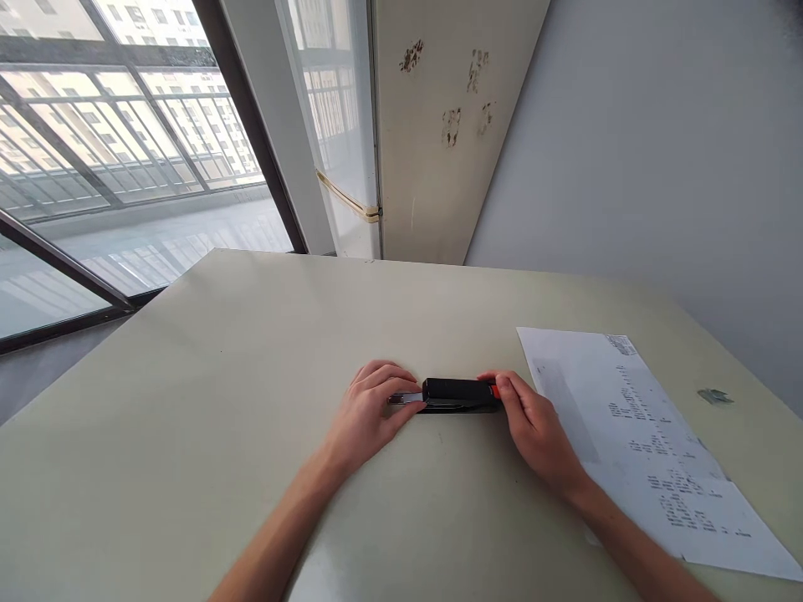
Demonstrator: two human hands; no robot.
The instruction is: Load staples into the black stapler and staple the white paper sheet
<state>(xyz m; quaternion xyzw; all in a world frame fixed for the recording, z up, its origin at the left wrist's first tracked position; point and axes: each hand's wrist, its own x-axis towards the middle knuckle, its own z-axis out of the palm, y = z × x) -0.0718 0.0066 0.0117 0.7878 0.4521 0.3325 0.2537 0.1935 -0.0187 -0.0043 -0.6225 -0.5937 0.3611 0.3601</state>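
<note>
A black stapler (460, 395) lies lengthwise across the middle of the table, with a bit of red at its right end. My left hand (376, 411) is closed on its left end, thumb and fingers pinching around a silvery metal part that sticks out there. My right hand (533, 422) grips the right end, the thumb on top beside the red part and the other fingers mostly hidden behind. To the right, partly under my right forearm, is a printed sheet of paper (627, 426).
The pale table (207, 401) extends on all sides of my hands. A small greenish scrap (714, 396) lies near its right side. Beyond the far edge stand a cream panel (432, 184) and a grey wall (658, 150). Framed glass (125, 109) is at the left.
</note>
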